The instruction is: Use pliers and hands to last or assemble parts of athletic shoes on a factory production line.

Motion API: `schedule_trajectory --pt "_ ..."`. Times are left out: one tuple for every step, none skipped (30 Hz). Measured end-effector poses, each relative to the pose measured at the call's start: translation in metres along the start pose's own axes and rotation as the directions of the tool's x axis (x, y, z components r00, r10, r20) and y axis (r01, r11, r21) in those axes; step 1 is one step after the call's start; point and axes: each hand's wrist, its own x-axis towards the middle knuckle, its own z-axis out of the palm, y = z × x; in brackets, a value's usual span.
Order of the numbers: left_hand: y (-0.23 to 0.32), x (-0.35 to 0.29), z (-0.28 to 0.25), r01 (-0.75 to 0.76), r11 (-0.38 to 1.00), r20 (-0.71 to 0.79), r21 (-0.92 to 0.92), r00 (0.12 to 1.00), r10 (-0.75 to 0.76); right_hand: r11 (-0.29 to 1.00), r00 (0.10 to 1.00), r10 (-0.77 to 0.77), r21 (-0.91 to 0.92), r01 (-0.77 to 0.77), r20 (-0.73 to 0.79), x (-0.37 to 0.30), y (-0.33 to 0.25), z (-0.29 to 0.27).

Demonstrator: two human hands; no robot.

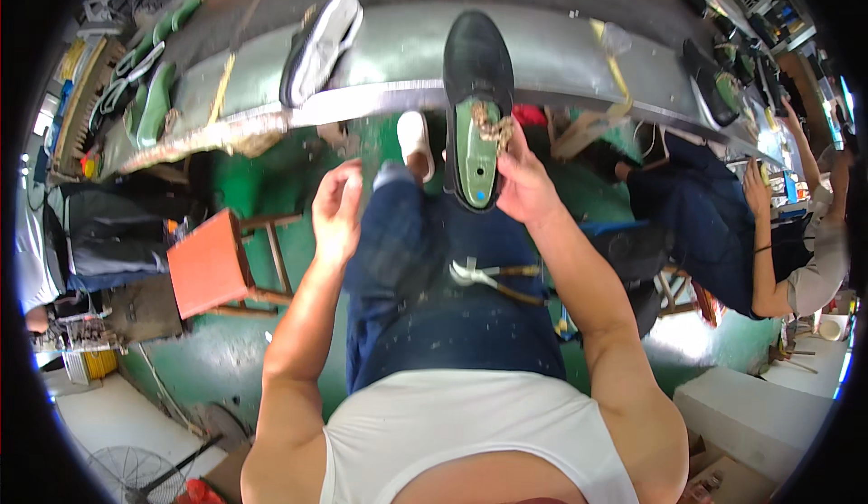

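Note:
A black shoe (477, 56) points its toe away from me over the edge of the metal-topped bench. Inside its opening sits a green shoe last (476, 156) with a dark hole, a blue dot and a brown knotted cord (489, 129). My right hand (526, 178) grips the shoe by its right side near the heel. Off to the left of the shoe, my left hand (338, 207) is raised with its fingers curled in; I see nothing in it. A pair of pincers (470, 274) with brown handles lies on my lap.
A shoe with a white lining (325, 47) stands on the bench edge (398, 91), left of centre. Green lasts (158, 102) lie farther left; another black shoe (712, 84) is at right. A red-brown stool (211, 264) stands at left. Co-workers (796, 260) sit at right.

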Motion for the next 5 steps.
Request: schedule_trajectory --pt "-0.002 0.018 -0.006 -0.102 0.994 -0.001 0.038 0.995 0.102 1.0 1.0 -0.001 -0.007 0.001 -0.013 0.011 -0.008 -0.009" --pt "0.003 0.039 -0.009 -0.174 0.979 -0.033 0.106 0.983 0.178 0.999 0.995 0.009 -0.039 -0.013 -0.1 0.021 -0.016 -0.021" --pt "0.014 0.057 -0.016 -0.25 0.95 -0.067 0.187 0.962 0.266 0.999 0.997 -0.012 -0.047 0.009 -0.071 0.036 -0.027 -0.024" --pt "0.025 0.077 -0.023 -0.26 0.919 -0.102 0.296 0.948 0.301 1.0 0.995 -0.018 -0.022 0.016 -0.099 0.053 -0.038 -0.026" --pt "0.033 0.098 -0.03 -0.246 0.886 -0.138 0.394 0.937 0.321 1.0 0.989 -0.013 0.002 0.013 -0.145 0.069 -0.047 -0.032"
